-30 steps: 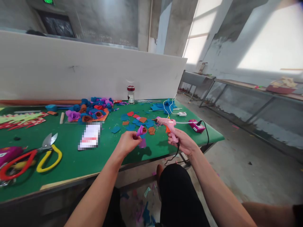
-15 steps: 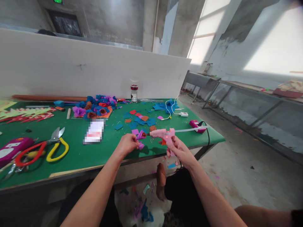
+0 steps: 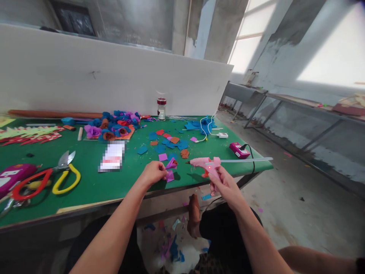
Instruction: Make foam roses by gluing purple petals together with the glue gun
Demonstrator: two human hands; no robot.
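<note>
Near the table's front edge, my left hand [image 3: 155,173] pinches a small purple and brown paper flower [image 3: 172,164]. A purple paper square [image 3: 170,176] shows just below the flower, by my fingertips. My right hand [image 3: 224,185] is wrapped round the handle of a pink hot glue gun [image 3: 205,163] with a lit red light. Its dark nozzle points left at the flower, with a gap between them. A long clear glue stick [image 3: 251,160] sticks out of its back end. Cut paper pieces [image 3: 173,140] in blue, red, brown and purple lie beyond my hands.
Finished paper flowers [image 3: 114,125] are heaped at the back of the green table [image 3: 137,163]. Scissors with red and yellow handles [image 3: 48,179] lie at left. A glass jar [image 3: 161,109] stands by the white board. A purple power socket [image 3: 239,150] with a black cord sits at right.
My right hand has drawn the glue gun to the right, so its nozzle is now away from the flower. My left hand keeps its pinch in nearly the same place.
</note>
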